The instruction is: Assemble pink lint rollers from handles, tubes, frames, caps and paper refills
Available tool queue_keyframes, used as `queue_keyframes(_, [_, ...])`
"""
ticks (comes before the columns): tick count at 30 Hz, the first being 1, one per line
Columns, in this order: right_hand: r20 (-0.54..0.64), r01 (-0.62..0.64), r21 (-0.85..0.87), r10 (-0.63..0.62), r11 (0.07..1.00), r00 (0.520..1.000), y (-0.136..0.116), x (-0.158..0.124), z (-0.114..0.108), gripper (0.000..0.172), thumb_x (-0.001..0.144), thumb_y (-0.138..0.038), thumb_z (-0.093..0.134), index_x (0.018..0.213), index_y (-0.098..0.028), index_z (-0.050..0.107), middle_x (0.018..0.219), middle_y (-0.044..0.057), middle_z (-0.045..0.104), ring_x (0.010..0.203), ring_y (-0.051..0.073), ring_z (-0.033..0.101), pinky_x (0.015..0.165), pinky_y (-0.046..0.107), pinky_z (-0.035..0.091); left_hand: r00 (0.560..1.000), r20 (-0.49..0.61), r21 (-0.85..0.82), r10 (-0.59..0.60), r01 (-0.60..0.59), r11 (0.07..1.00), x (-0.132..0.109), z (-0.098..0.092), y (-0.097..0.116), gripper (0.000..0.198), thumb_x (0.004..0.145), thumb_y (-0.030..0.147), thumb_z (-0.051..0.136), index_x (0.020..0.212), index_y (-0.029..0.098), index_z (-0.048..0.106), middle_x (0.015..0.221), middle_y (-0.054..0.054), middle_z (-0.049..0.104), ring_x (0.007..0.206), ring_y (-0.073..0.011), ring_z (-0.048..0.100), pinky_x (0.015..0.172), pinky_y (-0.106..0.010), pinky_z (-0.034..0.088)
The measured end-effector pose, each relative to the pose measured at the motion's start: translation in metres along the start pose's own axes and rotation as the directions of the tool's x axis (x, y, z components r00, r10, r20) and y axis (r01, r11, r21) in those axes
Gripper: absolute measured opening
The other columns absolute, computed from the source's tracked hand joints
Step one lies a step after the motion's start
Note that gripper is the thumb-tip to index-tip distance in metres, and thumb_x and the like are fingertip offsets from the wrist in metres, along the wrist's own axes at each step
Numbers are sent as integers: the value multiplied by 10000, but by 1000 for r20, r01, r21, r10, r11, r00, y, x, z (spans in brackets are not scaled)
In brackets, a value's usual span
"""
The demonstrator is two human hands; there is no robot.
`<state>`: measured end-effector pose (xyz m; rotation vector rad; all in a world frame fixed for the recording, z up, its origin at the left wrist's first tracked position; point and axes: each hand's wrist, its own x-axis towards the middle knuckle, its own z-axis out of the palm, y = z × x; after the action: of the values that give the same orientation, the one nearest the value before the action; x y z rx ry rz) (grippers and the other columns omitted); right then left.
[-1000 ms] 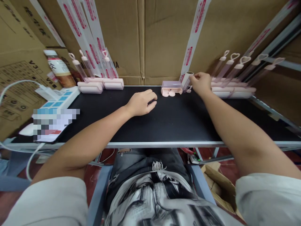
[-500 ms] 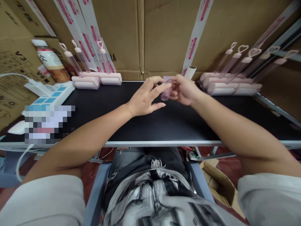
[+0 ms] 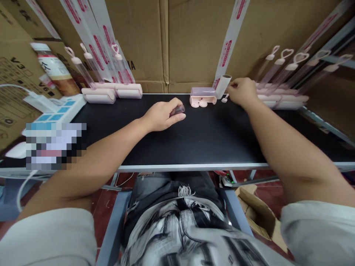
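My left hand [image 3: 163, 114] is closed around a short see-through tube [image 3: 178, 109], whose open end shows past the fingers over the black tabletop. My right hand [image 3: 243, 92] is farther back, with its fingers curled beside a white roll [image 3: 223, 87]; what lies in them, if anything, is hidden. Below those fingertips is a small pale pink piece with a stem [image 3: 225, 98]. Between the hands, a pink holder [image 3: 203, 99] lies at the back edge, with two round pink pieces in front and a clear purplish part [image 3: 203, 91] behind it.
Pink stands with clear tubes and heart-loop caps [image 3: 100, 92] are at the back left; more stand at the back right [image 3: 288, 101]. A drink bottle [image 3: 57, 70], a power strip [image 3: 59, 111] and a blurred-out item are on the left. Cardboard boxes [image 3: 191, 44] wall the back.
The hands have moved apart. The clear tube, between both hands before, is now in my left hand. My right hand has gone right to the white roll, uncovering the pink holder.
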<state>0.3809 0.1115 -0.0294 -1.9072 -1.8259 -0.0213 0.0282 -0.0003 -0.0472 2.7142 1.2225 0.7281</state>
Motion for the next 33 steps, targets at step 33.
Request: queue_keyframes(33, [298,-104,950,-750,295,590,-79,-99,26,589,811,-668,1010,812,-203,648,770,45,817,691,192,819,630,291,677,979,183,317,-85,23,948,4,-11,24,522,1125,674,513,1230,211,732,1034,-94,852,937,-305,811,698,-347,394])
